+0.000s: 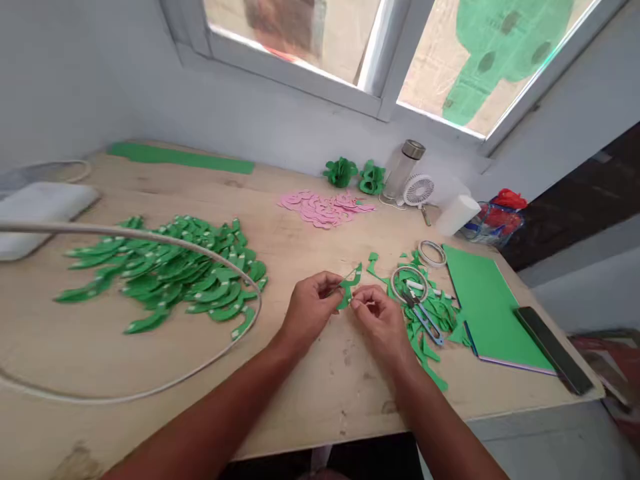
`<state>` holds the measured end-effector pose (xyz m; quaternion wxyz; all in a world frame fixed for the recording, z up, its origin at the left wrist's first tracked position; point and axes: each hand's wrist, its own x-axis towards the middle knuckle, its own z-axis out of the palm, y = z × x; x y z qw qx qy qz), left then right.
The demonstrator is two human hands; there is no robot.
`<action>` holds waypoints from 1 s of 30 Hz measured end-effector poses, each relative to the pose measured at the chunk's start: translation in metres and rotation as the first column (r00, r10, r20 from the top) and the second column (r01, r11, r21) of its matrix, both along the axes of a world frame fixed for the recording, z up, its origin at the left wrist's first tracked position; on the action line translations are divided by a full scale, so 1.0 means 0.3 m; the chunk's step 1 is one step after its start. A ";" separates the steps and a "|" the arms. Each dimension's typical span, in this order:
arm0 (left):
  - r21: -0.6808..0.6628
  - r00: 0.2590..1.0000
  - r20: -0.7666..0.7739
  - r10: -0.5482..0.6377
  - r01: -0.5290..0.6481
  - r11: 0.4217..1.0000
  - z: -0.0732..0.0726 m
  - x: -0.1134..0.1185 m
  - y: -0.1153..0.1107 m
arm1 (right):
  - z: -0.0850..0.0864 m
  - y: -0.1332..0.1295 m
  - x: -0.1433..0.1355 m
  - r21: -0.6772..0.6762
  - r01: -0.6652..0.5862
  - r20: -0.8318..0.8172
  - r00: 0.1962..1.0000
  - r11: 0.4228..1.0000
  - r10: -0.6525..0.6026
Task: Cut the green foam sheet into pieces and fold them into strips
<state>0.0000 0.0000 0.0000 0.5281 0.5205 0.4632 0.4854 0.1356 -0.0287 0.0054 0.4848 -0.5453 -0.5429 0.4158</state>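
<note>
Near the middle of the table, my left hand (pixel 314 303) pinches a small cut green piece (pixel 351 280) between thumb and fingers. My right hand (pixel 377 313) is closed at the lower right edge of the same piece, its thumb and index finger pressed together there. Small white patches show on the green piece. To the left lies a large heap of curved green pieces (pixel 175 267) with white patches. Just right of my right hand are green scraps (pixel 435 310), with blue-handled scissors (pixel 427 323) and a tape roll (pixel 409 283) on them.
A pale cable (pixel 200 247) loops over the table's left side. Pink cutouts (pixel 323 208), green paper flowers (pixel 341 172), a bottle (pixel 400 170) and a small fan (pixel 419 190) stand or lie at the back. Green sheets (pixel 493 307) and a phone (pixel 553 350) lie right.
</note>
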 end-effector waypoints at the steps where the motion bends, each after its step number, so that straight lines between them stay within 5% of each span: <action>1: 0.011 1.000 -0.001 0.007 -0.007 1.000 -0.001 0.001 -0.002 | -0.004 0.001 0.003 -0.005 -0.017 -0.012 1.000 1.000 0.017; 13: 0.169 0.992 -0.124 0.020 0.002 0.986 0.023 0.002 -0.035 | -0.021 0.014 0.023 0.082 -0.038 -0.007 0.999 0.996 0.039; 30: 0.190 0.988 -0.146 -0.040 0.068 0.979 0.020 0.011 -0.037 | -0.005 0.011 0.032 0.119 -0.005 -0.025 1.000 0.993 0.009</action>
